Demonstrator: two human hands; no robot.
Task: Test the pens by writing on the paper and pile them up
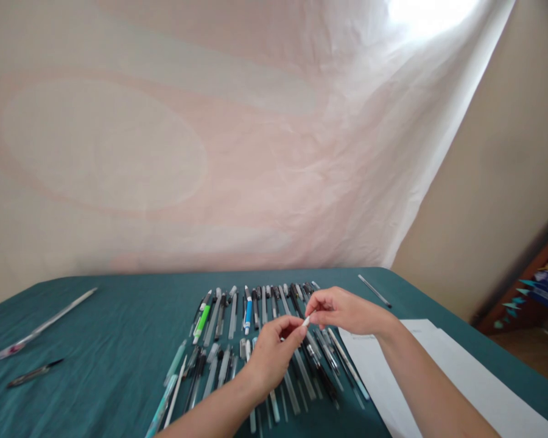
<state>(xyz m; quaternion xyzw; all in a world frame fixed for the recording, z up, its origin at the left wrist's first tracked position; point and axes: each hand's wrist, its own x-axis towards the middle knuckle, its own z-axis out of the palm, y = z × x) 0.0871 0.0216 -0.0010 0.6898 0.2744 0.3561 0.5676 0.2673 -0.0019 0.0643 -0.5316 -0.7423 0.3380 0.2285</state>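
Note:
Over the rows of pens, my left hand (276,350) pinches a small white piece (305,321) between thumb and fingertips. From the other side my right hand (338,309) closes its fingertips at the far end of that piece; whether it grips the piece or a thin part joined to it is too small to tell. Below both hands lie several pens and clear pen barrels in two rows, among them a green pen (201,320) and a blue and white pen (248,313). My forearms hide some of the near row.
White paper sheets (466,377) lie on the green cloth (119,340) at right. A thin clear tube (374,290) is at back right. At far left are a long pale stick-like item (50,325) and a dark pen (35,373). A light fabric hanging (256,152) covers the back.

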